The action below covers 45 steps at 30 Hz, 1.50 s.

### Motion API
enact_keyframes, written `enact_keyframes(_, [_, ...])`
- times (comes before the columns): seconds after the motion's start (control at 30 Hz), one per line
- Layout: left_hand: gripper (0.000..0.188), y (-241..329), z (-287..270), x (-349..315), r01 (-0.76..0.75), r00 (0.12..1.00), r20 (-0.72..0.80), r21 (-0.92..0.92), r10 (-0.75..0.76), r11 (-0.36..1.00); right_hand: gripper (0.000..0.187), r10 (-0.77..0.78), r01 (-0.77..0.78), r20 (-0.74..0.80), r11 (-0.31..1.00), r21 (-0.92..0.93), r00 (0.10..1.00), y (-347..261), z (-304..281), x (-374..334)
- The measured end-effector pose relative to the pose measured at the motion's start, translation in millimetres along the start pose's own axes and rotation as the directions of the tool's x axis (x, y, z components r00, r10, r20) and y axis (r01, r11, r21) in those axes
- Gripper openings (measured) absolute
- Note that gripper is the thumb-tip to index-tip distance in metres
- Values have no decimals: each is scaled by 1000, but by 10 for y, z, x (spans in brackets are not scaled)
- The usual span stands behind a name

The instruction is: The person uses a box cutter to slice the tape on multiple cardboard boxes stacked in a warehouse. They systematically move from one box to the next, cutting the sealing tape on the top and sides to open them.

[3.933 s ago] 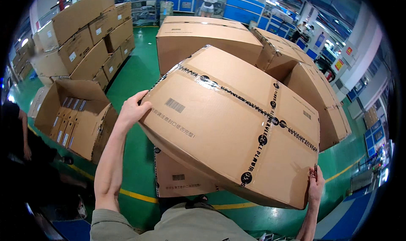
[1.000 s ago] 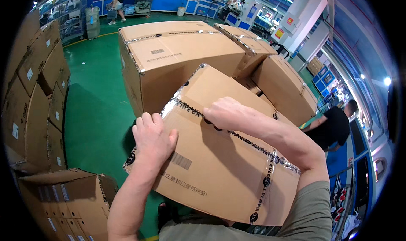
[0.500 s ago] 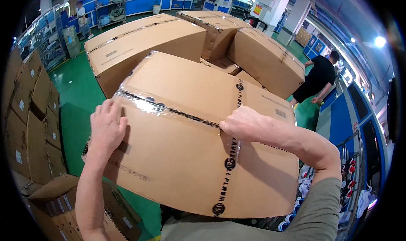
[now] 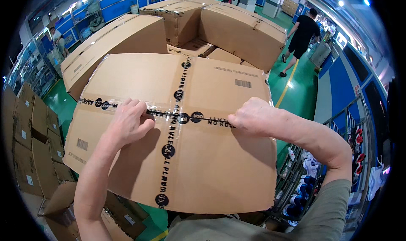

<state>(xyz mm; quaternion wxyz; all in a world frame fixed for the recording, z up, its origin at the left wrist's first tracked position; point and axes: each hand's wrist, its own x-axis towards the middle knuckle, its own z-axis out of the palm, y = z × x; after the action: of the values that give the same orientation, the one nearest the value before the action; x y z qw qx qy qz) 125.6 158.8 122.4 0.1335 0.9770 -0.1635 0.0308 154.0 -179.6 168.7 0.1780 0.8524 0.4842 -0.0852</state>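
Note:
A large brown cardboard box (image 4: 220, 169) lies in front of me, with printed clear tape crossing its top in both directions. A dark line follows the seam between my hands, and the tape there looks split. My left hand (image 4: 130, 122) rests by the seam left of the tape crossing, fingers bent and thumb apart, holding nothing visible. My right hand (image 4: 253, 116) is closed in a fist over the seam's right part, knuckles up. Whatever it grips is hidden under the fingers.
Beyond stand more big boxes (image 4: 243, 34). Stacked cartons (image 4: 29, 144) line the left, above an open carton (image 4: 63, 203). A rack with shoes (image 4: 311, 167) stands at right. A person in black (image 4: 302, 34) walks at far right; another person (image 4: 57, 38) is far left.
My left hand has moved from the box's left edge to the seam. My right hand has moved rightward along the seam, past the tape crossing. The walking person is farther off.

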Motion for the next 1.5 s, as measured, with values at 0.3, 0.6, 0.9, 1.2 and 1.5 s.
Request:
enact_keyframes(0.3, [34, 105, 188, -193, -27, 970, -240, 55, 39, 998, 10, 150, -150, 30, 989, 6, 988, 260, 350, -872])
enact_keyframes(0.6, [19, 106, 222, -96, 6, 969, -247, 17, -1, 1000, 12, 268, -244, 211, 961, -132, 940, 550, 951, -1740])
enact_keyframes(0.9, [30, 127, 150, -187, -32, 977, -213, -1, 31, 999, 23, 669, -462, -209, 673, 577, 713, 352, 1062, -1765])
enact_keyframes(1.2, [27, -157, 19, -233, 47, 958, -285, 66, -27, 997, 16, 519, -9, -424, 640, 768, 742, -108, 405, -133])
enact_keyframes(1.5, [23, -252, 99, -8, -46, 979, -188, 193, 83, 980, 15, 419, -33, -532, 807, 589, 736, -182, 508, 344])
